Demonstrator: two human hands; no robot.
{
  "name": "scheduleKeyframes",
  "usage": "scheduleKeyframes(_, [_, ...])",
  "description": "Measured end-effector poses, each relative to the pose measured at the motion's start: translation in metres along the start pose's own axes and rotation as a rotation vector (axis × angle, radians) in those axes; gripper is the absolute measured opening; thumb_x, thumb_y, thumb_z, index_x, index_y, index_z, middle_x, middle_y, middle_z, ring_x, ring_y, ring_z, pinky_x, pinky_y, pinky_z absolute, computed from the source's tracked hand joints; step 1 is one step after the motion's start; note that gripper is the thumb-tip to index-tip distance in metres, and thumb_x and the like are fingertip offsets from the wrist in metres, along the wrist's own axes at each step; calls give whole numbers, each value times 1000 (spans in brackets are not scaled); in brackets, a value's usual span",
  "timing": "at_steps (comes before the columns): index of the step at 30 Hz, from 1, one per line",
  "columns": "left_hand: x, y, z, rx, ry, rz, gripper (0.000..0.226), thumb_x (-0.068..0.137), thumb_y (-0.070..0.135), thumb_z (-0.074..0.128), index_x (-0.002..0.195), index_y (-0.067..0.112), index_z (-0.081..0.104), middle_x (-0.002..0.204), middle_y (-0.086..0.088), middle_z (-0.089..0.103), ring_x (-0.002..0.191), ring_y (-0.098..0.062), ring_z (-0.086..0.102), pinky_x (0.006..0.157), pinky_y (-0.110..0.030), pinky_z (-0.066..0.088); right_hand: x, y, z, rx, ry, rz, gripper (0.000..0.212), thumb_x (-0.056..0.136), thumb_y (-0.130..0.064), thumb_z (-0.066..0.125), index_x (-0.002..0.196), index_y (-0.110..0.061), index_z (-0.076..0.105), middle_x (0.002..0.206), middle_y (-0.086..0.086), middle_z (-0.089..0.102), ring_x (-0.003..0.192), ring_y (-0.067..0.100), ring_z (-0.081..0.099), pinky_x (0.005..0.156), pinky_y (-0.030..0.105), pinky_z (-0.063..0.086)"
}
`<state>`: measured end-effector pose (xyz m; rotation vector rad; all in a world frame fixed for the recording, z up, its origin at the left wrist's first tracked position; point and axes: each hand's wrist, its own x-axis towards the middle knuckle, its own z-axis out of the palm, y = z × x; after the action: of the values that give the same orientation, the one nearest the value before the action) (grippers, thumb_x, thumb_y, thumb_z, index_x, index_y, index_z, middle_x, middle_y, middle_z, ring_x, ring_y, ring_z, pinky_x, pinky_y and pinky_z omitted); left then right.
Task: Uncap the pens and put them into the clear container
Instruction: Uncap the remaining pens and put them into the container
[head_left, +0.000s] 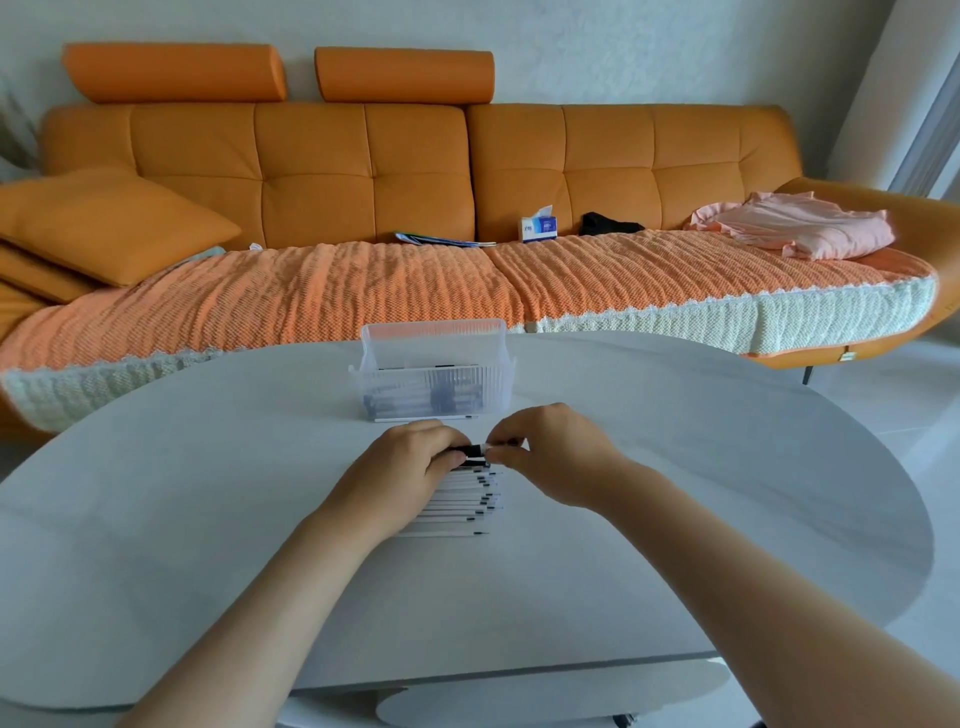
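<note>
head view: looking down across a pale oval surface (208, 519) toward an orange sofa (363, 156). gripping one pen (475, 450) with both hands, just above the surface and just on the near side of the clear container (434, 371). curling the fingers of the left hand (410, 460) round the pen's black end. pinching its white barrel with the fingers of the right hand (553, 452), closed on it. too small for telling whether the cap is seated or off. lying right beneath the hands, a row of pens (462, 504), side by side, tips pointing right. standing near the far edge of the surface, the container holding several pens lying flat inside. resting on the sofa seat beyond, a tissue box (538, 228) and a pink garment (800, 228).
</note>
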<state>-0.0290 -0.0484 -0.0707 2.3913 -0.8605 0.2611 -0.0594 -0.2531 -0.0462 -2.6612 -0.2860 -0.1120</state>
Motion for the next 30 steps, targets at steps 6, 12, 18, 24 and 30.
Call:
scheduleKeyframes(6, [-6,-6,-9,-3,60,63,14,90,13,66,98,23,73,86,18,63,83,-1,58,73,-13,43,5,-9,10,174,-44,-1,21,94,-30,60,82,-19,74,73,5,65,64,16,52,60,37,43])
scheduleKeyframes(12, [-10,-10,-25,186,128,80,11,90,28,66,99,32,70,83,20,62,78,-3,56,62,-22,40,14,-19,9,262,-46,0,20,94,-27,62,79,-19,72,73,2,66,65,14,56,64,30,46])
scheduleKeyframes(18, [-8,-20,-36,219,137,-20,12,92,35,61,98,29,70,95,15,66,88,-8,60,68,-25,43,22,-24,15,127,63,-3,19,95,-33,62,106,-25,74,98,-12,63,84,7,60,77,27,50])
scheduleKeyframes(24, [-3,-34,-40,180,196,21,13,90,30,65,102,27,69,97,14,66,93,-9,56,73,-24,43,30,-45,21,49,91,-162,26,100,-16,50,116,-22,70,101,-6,63,91,13,58,81,26,47])
scheduleKeyframes(30, [8,-50,-53,251,434,-28,44,86,28,68,126,16,55,125,0,56,114,-22,47,93,-38,43,63,-32,3,66,356,-69,25,101,-14,51,115,-18,72,105,-2,63,89,14,59,71,8,39])
